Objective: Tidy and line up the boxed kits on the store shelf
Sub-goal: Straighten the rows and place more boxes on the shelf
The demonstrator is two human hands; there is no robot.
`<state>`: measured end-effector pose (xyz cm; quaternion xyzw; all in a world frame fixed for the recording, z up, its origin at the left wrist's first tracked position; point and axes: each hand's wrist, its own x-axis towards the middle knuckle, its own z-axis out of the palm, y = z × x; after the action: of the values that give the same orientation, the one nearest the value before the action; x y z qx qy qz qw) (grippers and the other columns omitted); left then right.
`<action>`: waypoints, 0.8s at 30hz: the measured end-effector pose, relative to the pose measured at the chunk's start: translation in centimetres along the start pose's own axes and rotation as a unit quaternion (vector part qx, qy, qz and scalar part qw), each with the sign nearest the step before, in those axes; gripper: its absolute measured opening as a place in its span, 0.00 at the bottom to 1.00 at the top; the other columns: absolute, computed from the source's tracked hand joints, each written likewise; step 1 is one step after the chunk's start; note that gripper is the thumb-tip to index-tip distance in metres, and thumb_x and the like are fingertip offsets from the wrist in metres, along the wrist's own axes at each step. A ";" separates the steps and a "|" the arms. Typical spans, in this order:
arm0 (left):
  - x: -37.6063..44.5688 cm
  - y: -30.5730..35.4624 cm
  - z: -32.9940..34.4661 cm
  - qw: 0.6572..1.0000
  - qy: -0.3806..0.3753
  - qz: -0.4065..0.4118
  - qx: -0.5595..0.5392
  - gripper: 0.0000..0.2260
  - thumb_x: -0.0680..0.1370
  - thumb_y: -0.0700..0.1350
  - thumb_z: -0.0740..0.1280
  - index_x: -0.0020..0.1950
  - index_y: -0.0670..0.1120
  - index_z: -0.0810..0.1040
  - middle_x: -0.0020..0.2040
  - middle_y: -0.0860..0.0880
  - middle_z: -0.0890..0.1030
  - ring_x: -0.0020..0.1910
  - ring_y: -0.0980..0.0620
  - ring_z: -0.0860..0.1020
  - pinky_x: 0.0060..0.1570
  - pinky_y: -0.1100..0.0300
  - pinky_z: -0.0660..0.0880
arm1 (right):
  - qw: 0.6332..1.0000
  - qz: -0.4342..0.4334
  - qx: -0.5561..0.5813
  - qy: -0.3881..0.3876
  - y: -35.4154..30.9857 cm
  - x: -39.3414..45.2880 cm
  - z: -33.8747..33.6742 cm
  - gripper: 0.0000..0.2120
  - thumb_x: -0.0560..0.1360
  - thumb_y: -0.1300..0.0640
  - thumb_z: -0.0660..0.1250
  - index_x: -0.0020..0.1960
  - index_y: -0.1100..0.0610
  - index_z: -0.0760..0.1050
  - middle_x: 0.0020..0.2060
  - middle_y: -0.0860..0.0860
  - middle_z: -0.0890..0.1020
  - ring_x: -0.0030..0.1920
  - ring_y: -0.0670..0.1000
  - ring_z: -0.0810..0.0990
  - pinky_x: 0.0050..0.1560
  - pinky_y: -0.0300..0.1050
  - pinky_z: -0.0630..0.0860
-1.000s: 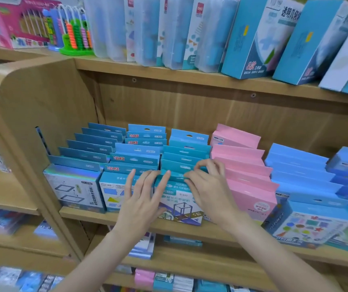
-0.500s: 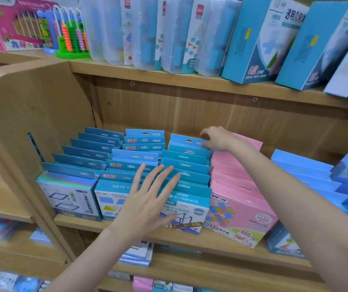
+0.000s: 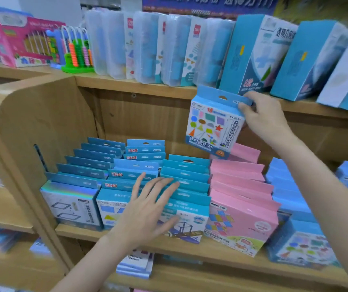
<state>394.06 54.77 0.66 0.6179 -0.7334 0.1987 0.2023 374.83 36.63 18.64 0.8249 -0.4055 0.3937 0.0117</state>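
Now the right hand [image 3: 262, 116], which half a second ago reached to the back of the row, pinches a blue shapes box [image 3: 213, 123] lifted clear above the pink boxes [image 3: 240, 186], probably misfiled, while the open left hand [image 3: 147, 209] steadies the teal row [image 3: 186, 178].

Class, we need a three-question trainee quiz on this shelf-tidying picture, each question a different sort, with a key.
1. True or false: the right hand holds the shapes box by its top flap.
2. The left hand rests on: A) pink boxes B) blue boxes C) abacus.
3. Fill in: the lifted box hangs above the ___-coloured row.

Key: 1 true; 2 B; 3 pink.
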 end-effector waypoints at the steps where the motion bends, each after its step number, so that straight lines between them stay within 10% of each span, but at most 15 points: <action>1: 0.1 0.0 -0.1 1.000 0.007 -0.003 -0.010 0.27 0.76 0.63 0.57 0.68 0.47 0.68 0.64 0.50 0.73 0.65 0.50 0.68 0.69 0.42 0.52 | 0.999 0.020 0.029 -0.011 0.4 -0.2 -0.9 0.08 0.76 0.59 0.62 0.50 0.63 0.75 0.41 0.60 0.77 0.43 0.58 0.74 0.41 0.46 0.63; 5: 0.8 0.0 -0.7 0.999 0.024 -0.018 -0.026 0.25 0.76 0.61 0.55 0.66 0.46 0.70 0.63 0.49 0.74 0.64 0.50 0.69 0.70 0.44 0.50 | 0.963 0.139 0.214 -0.087 1.3 -2.2 -3.6 0.06 0.76 0.61 0.62 0.40 0.56 0.74 0.39 0.58 0.79 0.35 0.53 0.81 0.34 0.50 0.81; 24: -2.5 0.9 -1.2 0.991 0.092 -0.082 -0.043 0.16 0.74 0.46 0.57 0.60 0.43 0.71 0.64 0.45 0.73 0.67 0.46 0.65 0.70 0.50 0.53 | 0.931 0.144 0.306 -0.136 2.6 -9.6 -7.3 0.08 0.78 0.64 0.59 0.41 0.61 0.74 0.28 0.51 0.81 0.28 0.46 0.78 0.27 0.35 0.76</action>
<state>393.60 57.68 0.29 0.6460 -0.6664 0.2055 0.3105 364.95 43.65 16.59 0.7669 -0.3775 0.3798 -0.3537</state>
